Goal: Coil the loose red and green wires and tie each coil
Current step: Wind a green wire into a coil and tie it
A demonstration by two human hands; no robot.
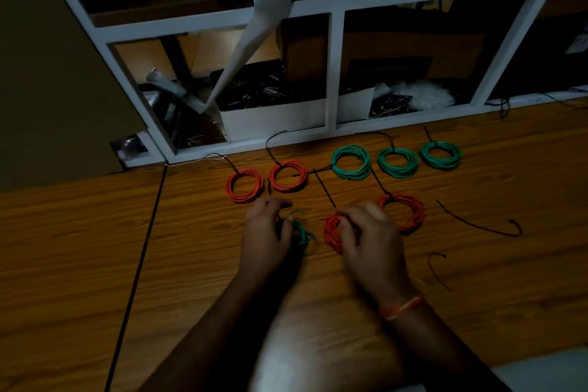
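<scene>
On the table (95, 248), just in front of the red coil (402, 212) already tied, the right hand (369, 242) pinches a red bundle (332, 232) to keep its loops together for tying; the left hand (265, 232) grips a small green bundle (302, 232), likely next.

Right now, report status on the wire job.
Left hand grips green wire. Right hand grips red wire. Loose black ties beside the right hand.
</scene>
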